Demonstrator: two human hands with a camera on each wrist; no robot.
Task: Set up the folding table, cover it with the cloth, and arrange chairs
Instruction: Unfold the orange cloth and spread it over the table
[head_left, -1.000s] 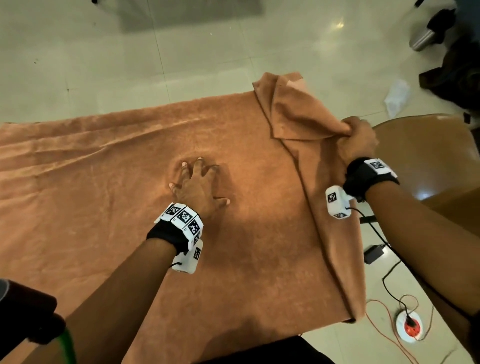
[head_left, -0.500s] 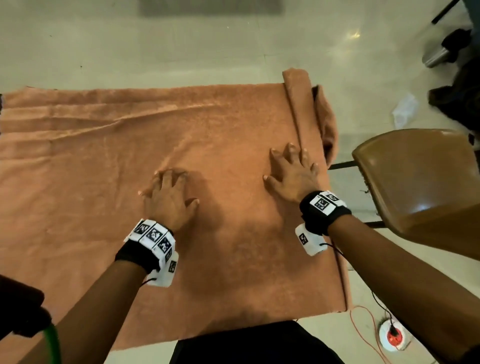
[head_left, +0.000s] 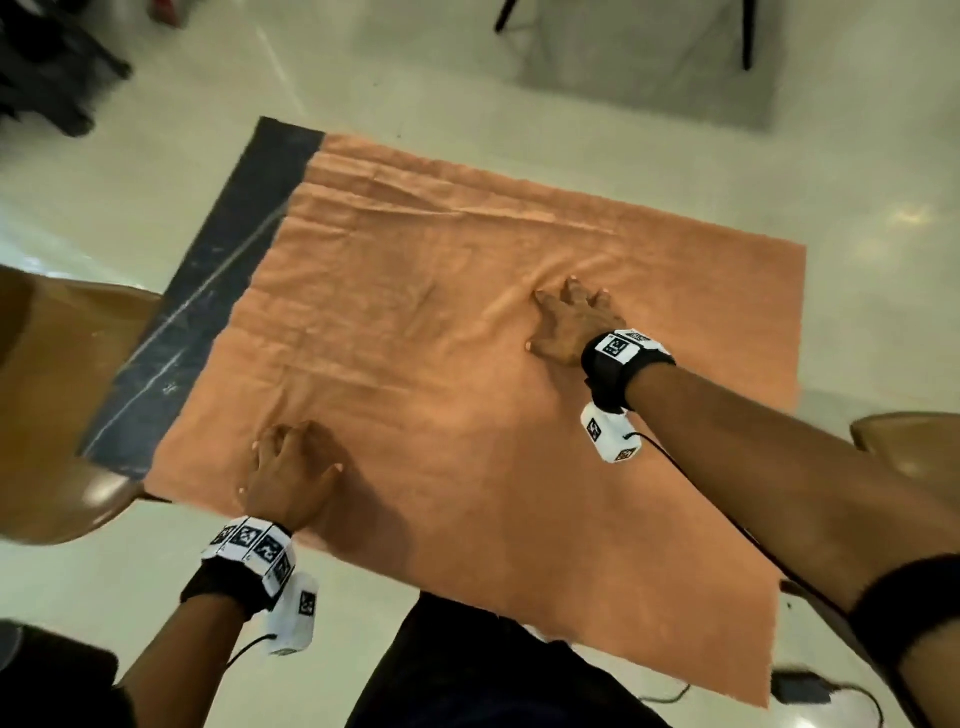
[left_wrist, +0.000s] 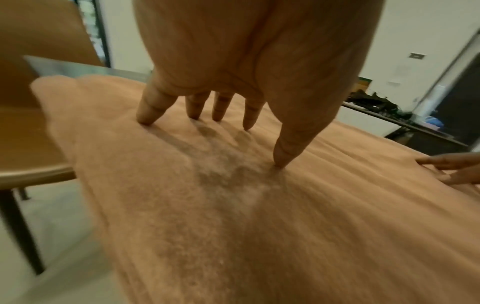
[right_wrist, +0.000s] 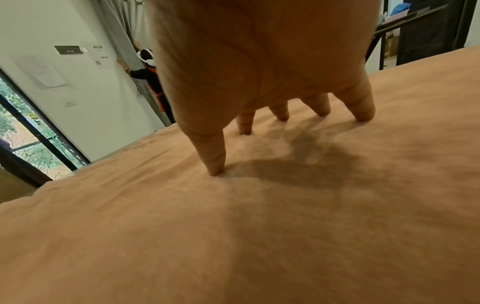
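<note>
We have the folding surface (head_left: 208, 306) standing, and the orange cloth (head_left: 467, 415) lies spread over most of it, a dark strip at our left edge still bare. Brown chairs (head_left: 57, 395) wait at both sides, not yet arranged. Our left hand (head_left: 285, 473) and right hand (head_left: 571, 322) press spread fingertips on the cloth, gripping nothing.

Glossy pale tiled floor (head_left: 857, 156), white walls (right_wrist: 85, 115), a glazed door (right_wrist: 31, 131).
</note>
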